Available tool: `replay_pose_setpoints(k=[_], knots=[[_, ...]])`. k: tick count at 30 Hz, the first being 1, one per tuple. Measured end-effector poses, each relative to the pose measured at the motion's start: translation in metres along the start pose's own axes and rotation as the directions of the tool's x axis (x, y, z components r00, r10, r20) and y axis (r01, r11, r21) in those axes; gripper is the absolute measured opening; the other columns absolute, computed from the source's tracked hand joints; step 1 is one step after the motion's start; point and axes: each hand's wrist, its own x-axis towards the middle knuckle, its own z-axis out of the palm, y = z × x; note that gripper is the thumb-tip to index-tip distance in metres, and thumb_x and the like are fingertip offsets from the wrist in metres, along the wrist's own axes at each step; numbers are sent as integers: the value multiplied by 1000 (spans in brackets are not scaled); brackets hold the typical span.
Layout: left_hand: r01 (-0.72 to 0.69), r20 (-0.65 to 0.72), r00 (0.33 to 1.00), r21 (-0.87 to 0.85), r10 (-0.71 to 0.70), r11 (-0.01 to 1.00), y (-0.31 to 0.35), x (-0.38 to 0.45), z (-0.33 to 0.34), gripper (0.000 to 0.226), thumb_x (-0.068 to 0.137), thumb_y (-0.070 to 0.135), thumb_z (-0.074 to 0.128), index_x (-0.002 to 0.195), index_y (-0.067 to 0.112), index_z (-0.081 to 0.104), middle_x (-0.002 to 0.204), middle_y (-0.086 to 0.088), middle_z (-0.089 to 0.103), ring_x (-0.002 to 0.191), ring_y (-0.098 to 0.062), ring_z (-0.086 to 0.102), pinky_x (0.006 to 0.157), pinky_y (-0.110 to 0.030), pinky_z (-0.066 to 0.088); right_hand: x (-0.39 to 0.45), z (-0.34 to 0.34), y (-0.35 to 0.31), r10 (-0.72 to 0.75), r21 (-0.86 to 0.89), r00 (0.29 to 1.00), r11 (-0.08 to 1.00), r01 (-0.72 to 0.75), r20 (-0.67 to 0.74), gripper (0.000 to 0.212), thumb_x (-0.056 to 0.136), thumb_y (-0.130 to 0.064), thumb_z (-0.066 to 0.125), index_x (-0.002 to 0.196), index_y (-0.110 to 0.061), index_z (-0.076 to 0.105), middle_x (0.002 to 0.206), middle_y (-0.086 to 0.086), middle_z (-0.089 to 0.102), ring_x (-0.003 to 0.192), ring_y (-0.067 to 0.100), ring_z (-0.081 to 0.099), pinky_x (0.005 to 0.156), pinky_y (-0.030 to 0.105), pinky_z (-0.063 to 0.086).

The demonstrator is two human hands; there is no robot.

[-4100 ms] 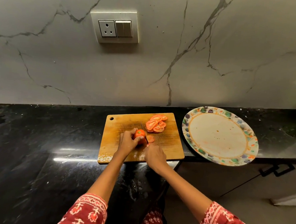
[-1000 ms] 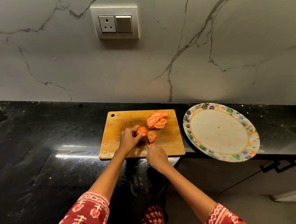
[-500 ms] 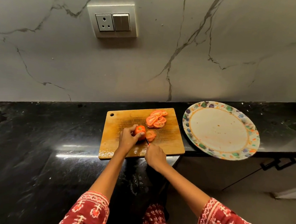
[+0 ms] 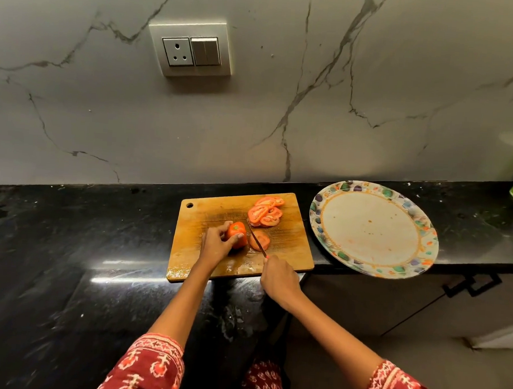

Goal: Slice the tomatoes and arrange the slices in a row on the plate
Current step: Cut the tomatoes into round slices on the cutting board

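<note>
- Head view, only angle we've got: left hand (image 4: 216,243) is curled over what's left of the tomato (image 4: 236,234), pinning it to the cutting board (image 4: 288,250).
- Right hand (image 4: 278,278) is wrapped round the handle of the knife (image 4: 256,238); the blade runs away from that hand, just to the right of the tomato.
- What's new vs a second ago: the knife has come up off the board, and the fresh slices (image 4: 260,240) lie flat just right of the blade, clear of the tomato. So that cut is done, I'd say.
- The tomato under the left hand looks shorter than four seconds back.
- Older slice pile (image 4: 265,214) sits past the blade tip, same spot as before.
- Plate (image 4: 333,196) off to the right of the right hand holds no slices, so arranging hasn't started. More cuts first, probably.
</note>
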Motion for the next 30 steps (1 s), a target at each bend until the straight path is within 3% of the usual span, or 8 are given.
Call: replay_pose_setpoints(k=[5,17,21,26,30], knots=[[-36,24,999,13,36,999,2,-3,-1,49,87,14,62,131,-3,45,138,-16,46,131,-25,41,108,-39,36,4,-14,-22,-38,101,997,994,44,-66,30,100,-18,32,106,-1,55,108,19,61,103,37,57,72,34,37],[-45,4,999,24,45,999,1,-1,1,50,86,14,63,131,-2,46,138,-15,46,130,-24,42,108,-37,36,5,-18,-33,-5,81,1000,997,4,8,28,99,-17,34,102,-2,57,113,19,59,106,36,55,73,33,37],[-44,-5,999,57,44,997,1,-1,3,49,86,14,63,129,-2,47,136,-15,48,130,-25,42,108,-37,35,6,-18,-37,4,74,1000,997,-6,29,29,98,-15,35,118,-2,52,121,19,56,114,35,51,81,35,40],[-51,-2,999,82,52,995,5,2,3,48,85,14,64,128,-2,49,134,-15,50,129,-25,43,109,-37,34,21,-20,-45,3,97,1000,995,-5,29,29,97,-16,38,118,-2,53,127,19,53,117,36,49,91,37,42],[-50,-6,999,96,51,994,2,0,4,48,85,15,65,127,0,51,132,-15,53,127,-27,45,107,-40,36,33,-20,-47,-1,77,999,997,-1,33,32,98,-20,39,117,1,55,125,20,54,116,35,51,89,36,43]])
